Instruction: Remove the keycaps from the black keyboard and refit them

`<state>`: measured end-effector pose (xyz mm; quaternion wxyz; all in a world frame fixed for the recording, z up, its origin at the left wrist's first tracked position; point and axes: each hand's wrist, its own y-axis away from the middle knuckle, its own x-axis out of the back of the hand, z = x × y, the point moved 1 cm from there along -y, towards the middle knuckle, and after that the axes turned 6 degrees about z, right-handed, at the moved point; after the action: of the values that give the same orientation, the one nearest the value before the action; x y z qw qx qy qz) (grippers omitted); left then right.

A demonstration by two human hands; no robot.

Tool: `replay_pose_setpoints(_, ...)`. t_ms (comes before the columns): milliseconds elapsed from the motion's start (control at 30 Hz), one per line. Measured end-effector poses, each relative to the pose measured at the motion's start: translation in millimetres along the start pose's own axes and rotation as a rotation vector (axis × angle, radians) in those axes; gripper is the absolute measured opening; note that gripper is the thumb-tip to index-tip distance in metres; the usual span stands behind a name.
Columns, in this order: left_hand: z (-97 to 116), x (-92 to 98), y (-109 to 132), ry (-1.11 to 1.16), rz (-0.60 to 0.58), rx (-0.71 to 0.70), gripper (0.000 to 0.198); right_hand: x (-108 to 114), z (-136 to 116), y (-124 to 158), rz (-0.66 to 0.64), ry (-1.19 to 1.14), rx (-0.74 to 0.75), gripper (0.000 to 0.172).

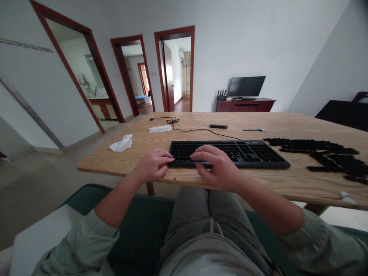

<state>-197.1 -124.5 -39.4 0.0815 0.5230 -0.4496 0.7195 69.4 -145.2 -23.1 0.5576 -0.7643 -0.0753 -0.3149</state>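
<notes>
A black keyboard lies on the wooden table in front of me, its key field looking stripped of caps. At its front left corner my left hand grips the edge between thumb and fingers. My right hand is over the front left-middle part, closed around a slim blue-grey tool; the tool's tip is hidden by the fingers, so its kind is unclear. Rows of loose black keycaps are spread right of the keyboard. A blue toothbrush rests behind it.
Two crumpled white tissues, a near one and a farther one, lie on the table at left. The keyboard's coiled cable and a small black bar lie behind. A small white item sits near the front right edge.
</notes>
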Motion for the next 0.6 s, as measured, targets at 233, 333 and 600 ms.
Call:
replay_pose_setpoints(233,-6.5,9.1,-15.3,0.049,-0.007,0.068,0.030,25.5,-37.7,95.6,-0.224,-0.038,-0.077,0.038)
replay_pose_setpoints(333,-23.7,21.2,-38.5,0.053,-0.004,0.235,0.033,15.8,-36.4,146.6,-0.393,-0.079,-0.344,0.032)
replay_pose_setpoints(600,-97.1,0.9,-122.8,0.140,-0.160,0.468,0.035,-25.4,-2.8,266.6,-0.607,0.049,-0.841,0.028)
